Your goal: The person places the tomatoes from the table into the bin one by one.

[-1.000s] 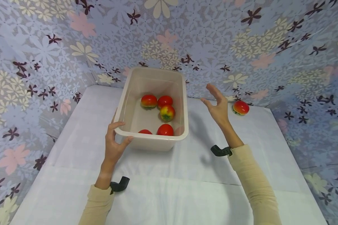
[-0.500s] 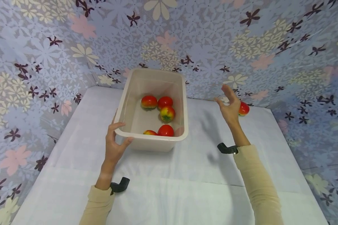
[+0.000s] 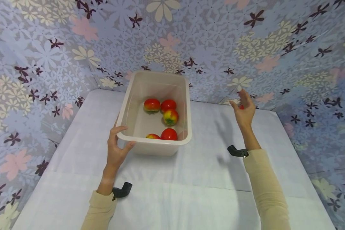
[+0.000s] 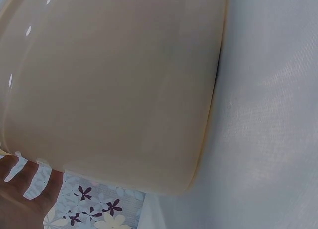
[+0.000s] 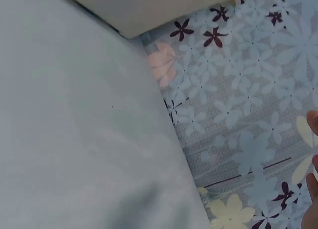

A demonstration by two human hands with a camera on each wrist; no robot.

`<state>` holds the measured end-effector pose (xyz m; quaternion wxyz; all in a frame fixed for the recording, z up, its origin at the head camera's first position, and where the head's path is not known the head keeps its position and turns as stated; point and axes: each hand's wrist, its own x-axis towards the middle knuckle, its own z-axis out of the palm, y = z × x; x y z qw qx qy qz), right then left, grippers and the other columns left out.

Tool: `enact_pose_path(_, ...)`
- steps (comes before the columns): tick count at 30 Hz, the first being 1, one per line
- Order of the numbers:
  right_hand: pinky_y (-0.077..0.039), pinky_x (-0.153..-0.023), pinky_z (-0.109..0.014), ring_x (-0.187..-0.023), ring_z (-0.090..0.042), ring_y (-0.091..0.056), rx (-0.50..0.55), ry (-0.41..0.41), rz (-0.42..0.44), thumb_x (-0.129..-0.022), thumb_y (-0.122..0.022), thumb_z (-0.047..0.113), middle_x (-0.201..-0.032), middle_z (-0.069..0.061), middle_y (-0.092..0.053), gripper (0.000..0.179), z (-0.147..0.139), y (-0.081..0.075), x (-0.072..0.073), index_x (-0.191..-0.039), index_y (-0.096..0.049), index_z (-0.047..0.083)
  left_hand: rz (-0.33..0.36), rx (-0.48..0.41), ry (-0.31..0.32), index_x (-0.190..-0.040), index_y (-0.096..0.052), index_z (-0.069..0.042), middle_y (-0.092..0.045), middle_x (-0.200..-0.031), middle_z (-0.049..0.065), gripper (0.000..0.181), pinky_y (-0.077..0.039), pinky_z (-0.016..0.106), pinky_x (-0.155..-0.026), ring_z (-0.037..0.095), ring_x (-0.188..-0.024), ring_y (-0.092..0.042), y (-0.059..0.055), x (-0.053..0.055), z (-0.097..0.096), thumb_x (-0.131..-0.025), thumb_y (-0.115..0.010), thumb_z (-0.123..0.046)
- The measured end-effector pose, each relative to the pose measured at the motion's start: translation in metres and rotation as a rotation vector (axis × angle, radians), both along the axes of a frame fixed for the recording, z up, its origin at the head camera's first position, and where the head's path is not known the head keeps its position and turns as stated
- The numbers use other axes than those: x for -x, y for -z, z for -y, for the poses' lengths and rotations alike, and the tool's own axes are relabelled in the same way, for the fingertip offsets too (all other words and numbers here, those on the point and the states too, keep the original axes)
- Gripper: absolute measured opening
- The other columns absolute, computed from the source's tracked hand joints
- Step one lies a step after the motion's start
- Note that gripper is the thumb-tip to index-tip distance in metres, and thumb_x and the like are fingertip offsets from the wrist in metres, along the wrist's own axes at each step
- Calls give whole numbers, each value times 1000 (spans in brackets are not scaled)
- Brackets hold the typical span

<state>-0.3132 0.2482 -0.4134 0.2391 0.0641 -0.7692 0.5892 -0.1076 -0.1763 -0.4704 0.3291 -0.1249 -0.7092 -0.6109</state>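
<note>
A beige plastic bin [image 3: 153, 148] stands on the table, with several shiny red fruits inside, some yellow-green at one end. My left hand [image 3: 116, 151] grips the bin's near left corner by the rim. In the left wrist view, fingers of that left hand [image 4: 30, 199] lie against the bin wall [image 4: 109, 90]. To the right of the bin, my right hand [image 3: 245, 113] is raised with thumb and fingers apart, holding nothing. Behind it, a single red fruit [image 3: 241, 107] is mostly hidden. Only fingertips [image 5: 313, 184] of the right hand show at the right wrist view's edge.
A white cloth [image 3: 184, 198] covers the table. Flower-patterned fabric [image 3: 212, 48] rises behind the table and along both sides. The bin stands near the table's back edge. Each wrist wears a black band with a bent piece [image 3: 237, 151].
My right hand has moved right, from beside the bin to in front of the lone fruit, now mostly covering it. One near fruit in the bin has rolled slightly. The left hand stays put.
</note>
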Motion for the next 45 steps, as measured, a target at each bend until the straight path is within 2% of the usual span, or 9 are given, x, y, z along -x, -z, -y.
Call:
enact_pose_path(5, -35, -112, -32, -134, -27, -49, -42, 27, -27, -84, -71, -5, -140, -25, -52, 59, 0, -2, -5, -139, -48, -5, -11, 17, -2, -119, -47, 10, -38, -148, 27, 68, -31, 32, -109, 31, -142, -31, 1, 1, 1, -84, -75, -42)
enact_pose_path(11, -34, -113, -33, -136, -23, -47, -15, 59, 29, -84, -71, -4, -143, -23, -49, 61, -11, 5, -1, -140, -47, -3, -4, 16, -3, -119, -47, 10, -38, -148, 27, 67, -30, 33, -110, 27, -142, -31, 4, 2, 1, -84, -76, -39)
enact_pose_path(15, -32, -114, -32, -137, -21, -45, 34, 104, 69, -82, -72, -6, -146, -21, -48, 63, -23, 17, 8, -141, -47, -2, 2, 23, -4, -120, -47, 10, -39, -147, 28, 63, -30, 34, -111, 27, -142, -31, 4, 1, 2, -84, -77, -32)
enact_pose_path(19, -30, -114, -27, -139, -16, -42, 51, 150, 104, -83, -72, -5, -148, -17, -47, 65, -35, 32, 19, -143, -47, 1, -4, 12, -11, -119, -48, 10, -44, -140, 29, 66, -30, 31, -110, 25, -140, -34, 2, 1, 1, -83, -77, -37)
enact_pose_path(23, -28, -115, -24, -140, -13, -40, -6, 195, 136, -84, -74, 1, -150, -10, -46, 66, -44, 39, 21, -144, -46, 6, 0, 1, -13, -119, -48, 10, -46, -134, 30, 66, -31, 30, -108, 24, -137, -36, 1, 0, 0, -83, -78, -37)
enact_pose_path(26, -26, -115, -22, -141, -11, -38, -57, 235, 148, -84, -74, 4, -151, -6, -45, 67, -50, 42, 20, -145, -46, 9, 6, -2, -4, -119, -47, 10, -44, -137, 30, 63, -31, 33, -108, 24, -137, -35, 2, 1, -1, -83, -78, -32)
enact_pose_path(34, -22, -116, -24, -142, -10, -35, -183, 336, 182, -84, -74, 5, -152, 0, -44, 68, -60, 59, 26, -145, -48, 21, -8, 7, -12, -118, -47, 11, -40, -142, 30, 74, -31, 27, -109, 22, -140, -34, 5, 2, 0, -83, -74, -47)
enact_pose_path(41, -23, -116, -24, -143, -17, -34, -129, 358, 238, -84, -73, 5, -151, -10, -44, 69, -64, 65, 27, -146, -44, 8, -17, 14, -7, -118, -48, 10, -36, -151, 26, 69, -30, 28, -110, 27, -143, -31, 6, 2, 1, -84, -74, -44)
enact_pose_path(45, -24, -116, -24, -143, -16, -34, -125, 368, 266, -84, -75, 8, -151, -10, -44, 70, -67, 68, 29, -147, -43, 10, -20, 14, -10, -118, -48, 9, -39, -147, 27, 71, -30, 28, -110, 25, -142, -32, 5, 1, 1, -84, -74, -47)
